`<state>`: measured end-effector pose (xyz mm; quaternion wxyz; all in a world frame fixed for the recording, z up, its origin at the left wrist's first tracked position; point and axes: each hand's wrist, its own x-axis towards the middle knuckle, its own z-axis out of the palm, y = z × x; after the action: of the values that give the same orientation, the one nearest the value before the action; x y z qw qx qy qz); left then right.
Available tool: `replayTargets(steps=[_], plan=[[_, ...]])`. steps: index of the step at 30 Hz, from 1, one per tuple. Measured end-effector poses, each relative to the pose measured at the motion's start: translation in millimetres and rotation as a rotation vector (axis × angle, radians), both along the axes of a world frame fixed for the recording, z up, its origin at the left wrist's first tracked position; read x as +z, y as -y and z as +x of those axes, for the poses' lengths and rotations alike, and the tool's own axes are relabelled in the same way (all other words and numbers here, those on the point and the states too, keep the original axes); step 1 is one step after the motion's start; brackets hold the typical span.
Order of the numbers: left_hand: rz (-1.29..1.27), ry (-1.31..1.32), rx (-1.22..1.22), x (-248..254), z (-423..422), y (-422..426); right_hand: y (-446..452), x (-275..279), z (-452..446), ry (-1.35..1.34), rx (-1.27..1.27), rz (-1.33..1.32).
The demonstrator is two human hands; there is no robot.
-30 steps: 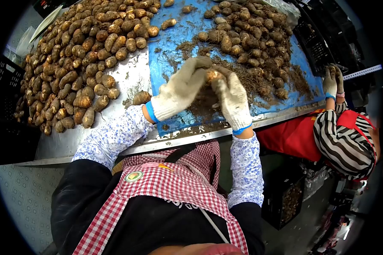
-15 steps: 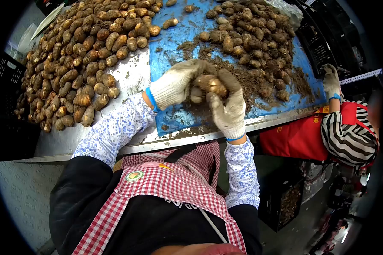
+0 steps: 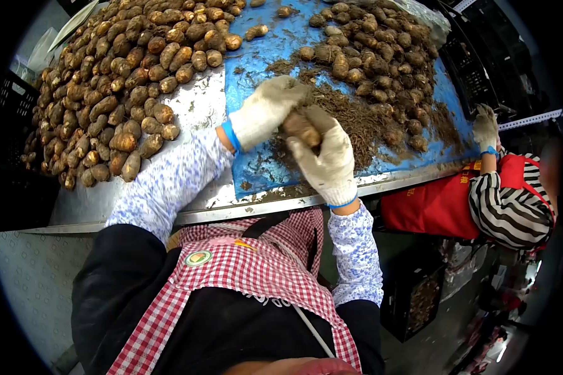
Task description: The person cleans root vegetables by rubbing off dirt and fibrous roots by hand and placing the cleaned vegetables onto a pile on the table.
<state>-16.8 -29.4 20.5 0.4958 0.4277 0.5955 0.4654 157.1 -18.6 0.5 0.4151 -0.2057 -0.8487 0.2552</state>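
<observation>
Over the front of the blue sheet, a brown taro corm sits between my two gloved hands. My right hand wraps round it from the right, with its thumb on the near side. My left hand is closed against its upper left, its fingers curled over the far end and partly hidden. Both hands wear soiled white knit gloves with blue bands at the wrists. Loose brown root fibres and soil lie just beyond my right hand.
A large heap of taro corms covers the metal table's left side. Hairier taro corms lie on the blue sheet at right. Black crates stand at the far right, near a co-worker's gloved hand and red apron.
My left hand has shifted slightly up, and my right hand slightly left. The taro corm has turned and now shows less of its pale side.
</observation>
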Motion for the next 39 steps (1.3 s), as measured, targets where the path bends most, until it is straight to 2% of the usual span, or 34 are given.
replayTargets(steps=[2,5,7,9,11,13,15,16,17,18,20,21,23,24,25,26,27,29,31,34,36,38,39], plan=[[0.094,0.183,-0.040,-17,-9,-3,3,8,3,0.065,-0.077,0.129],[0.225,0.453,-0.110,-27,-18,-3,-2,-2,8,-0.081,-0.070,-0.241],[-0.048,0.379,-0.231,-3,-19,5,-3,5,10,-0.059,-0.108,-0.327],[0.179,0.484,-0.183,-9,-1,24,0,12,9,-0.037,-0.119,-0.438],[0.217,0.183,-0.134,-7,-1,23,4,12,5,-0.113,-0.101,-0.472],[0.418,-0.160,-0.056,-9,4,24,9,13,0,-0.239,-0.089,-0.575],[0.244,-0.158,-0.171,-4,7,22,11,18,-5,-0.411,-0.076,-0.752],[0.160,-0.161,-0.228,6,9,22,1,13,8,-0.233,-0.136,-0.562],[0.331,-0.353,-0.126,18,16,34,-1,9,8,-0.150,-0.228,-0.427],[0.290,-0.325,-0.143,17,16,36,-2,11,7,-0.062,-0.315,-0.292],[0.213,-0.280,-0.189,14,12,39,-24,2,13,0.123,-0.250,-0.149],[0.242,-0.389,-0.244,17,12,43,-32,15,16,0.239,-0.129,-0.236],[0.306,-0.601,-0.349,27,14,54,-45,12,13,0.322,-0.231,-0.434],[0.323,-0.489,-0.290,23,13,52,-56,6,16,0.421,-0.331,-0.363],[0.339,-0.379,-0.227,15,11,46,-63,5,18,0.558,-0.462,-0.145],[0.351,-0.267,-0.163,12,6,42,-82,-29,28,0.316,-0.405,-0.143],[0.148,-0.138,-0.169,25,-1,40,-91,-40,38,0.037,-0.295,-0.392],[0.173,-0.028,-0.143,24,-7,41,-54,21,39,0.008,-0.280,-0.976],[0.148,0.006,-0.139,25,-6,41,-43,27,36,-0.135,0.043,-1.039],[0.240,-0.349,-0.110,14,2,34,-14,17,17,-0.347,0.282,-1.052],[0.182,-0.460,-0.070,16,2,23,-6,38,9,0.190,-0.073,-0.328],[0.029,-0.542,-0.068,22,-3,9,-1,40,9,0.223,-0.086,-0.226],[-0.027,-0.381,0.033,29,-6,7,-2,36,12,0.191,-0.077,-0.182]])
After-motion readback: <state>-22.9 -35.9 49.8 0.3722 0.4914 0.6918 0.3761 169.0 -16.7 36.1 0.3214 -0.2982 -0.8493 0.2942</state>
